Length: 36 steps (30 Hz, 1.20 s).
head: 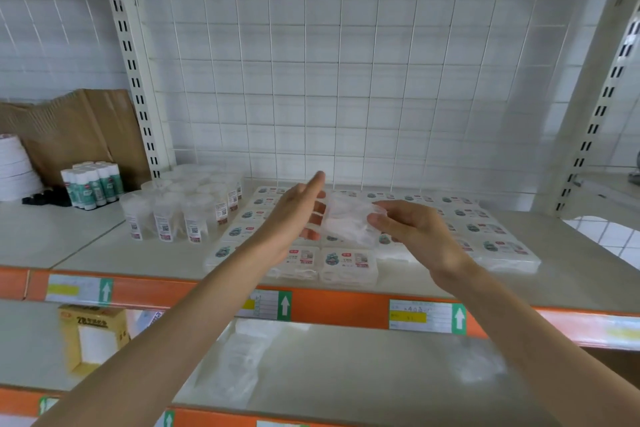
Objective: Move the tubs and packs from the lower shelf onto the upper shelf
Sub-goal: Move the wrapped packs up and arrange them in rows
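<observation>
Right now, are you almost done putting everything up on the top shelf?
Mostly, it seems. Done: tubs and rows of packs already sit on the upper shelf. In hand: the right grip pinches a clear pack above those rows, while the left grip touches its other side. Left: what look like two clear packs lie on the lower shelf.

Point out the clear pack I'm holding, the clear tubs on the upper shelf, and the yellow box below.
clear pack [346, 224]: head view, centre of its wrap.
clear tubs [197, 215]: head view, wall of a front tub.
yellow box [91, 317]: head view, printed top panel.
</observation>
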Available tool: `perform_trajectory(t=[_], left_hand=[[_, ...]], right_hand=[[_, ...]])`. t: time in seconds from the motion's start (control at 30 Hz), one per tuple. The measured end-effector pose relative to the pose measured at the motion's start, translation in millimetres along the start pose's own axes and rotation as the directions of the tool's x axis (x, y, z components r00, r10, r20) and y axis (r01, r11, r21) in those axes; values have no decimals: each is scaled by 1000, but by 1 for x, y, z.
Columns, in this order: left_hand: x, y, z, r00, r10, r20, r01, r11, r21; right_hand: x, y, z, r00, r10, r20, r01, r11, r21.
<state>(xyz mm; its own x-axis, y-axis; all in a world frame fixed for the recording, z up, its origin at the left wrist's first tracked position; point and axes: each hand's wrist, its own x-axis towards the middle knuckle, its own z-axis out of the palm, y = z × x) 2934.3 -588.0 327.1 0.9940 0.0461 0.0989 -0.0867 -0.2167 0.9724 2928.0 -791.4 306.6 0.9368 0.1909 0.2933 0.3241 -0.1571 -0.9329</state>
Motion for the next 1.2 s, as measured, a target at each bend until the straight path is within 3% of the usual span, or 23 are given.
perform_trajectory(t=[0.1, 0.23, 0.5, 0.6, 0.67, 0.77, 0.87, 1.0, 1.2], left_hand=[[-3, -1, -4, 992, -126, -9, 126, 992, 10], [-12, -2, -3, 974, -199, 106, 195, 980, 42], [-14, -2, 3, 961, -179, 209, 249, 889, -385], [-13, -8, 4, 972, -144, 186, 221, 829, -514], [-13, -11, 3, 987, -95, 126, 144, 866, -480], [-13, -13, 4, 996, -26, 88, 62, 898, -436], [-16, -11, 4, 994, 27, 106, 14, 930, -368], [-19, -9, 7, 990, 69, 126, -31, 958, -283], [-23, -8, 14, 992, 53, 111, -22, 963, -268]], right_hand=[[-5, 5, -5, 997, -78, -23, 77, 996, -43], [-8, 9, -8, 979, -195, -57, 176, 955, -237], [-15, 12, -6, 926, -374, -57, 332, 875, -352], [-17, 11, -5, 955, -296, -20, 274, 906, -324], [-18, 7, -2, 982, -189, -14, 182, 962, -201], [-15, -4, 4, 993, 5, -116, -1, 999, 37], [-7, -13, 2, 985, 160, -71, -155, 985, 70], [-4, -17, 3, 979, 200, 45, -202, 977, 62], [-4, -11, 8, 978, 203, 44, -207, 954, 218]])
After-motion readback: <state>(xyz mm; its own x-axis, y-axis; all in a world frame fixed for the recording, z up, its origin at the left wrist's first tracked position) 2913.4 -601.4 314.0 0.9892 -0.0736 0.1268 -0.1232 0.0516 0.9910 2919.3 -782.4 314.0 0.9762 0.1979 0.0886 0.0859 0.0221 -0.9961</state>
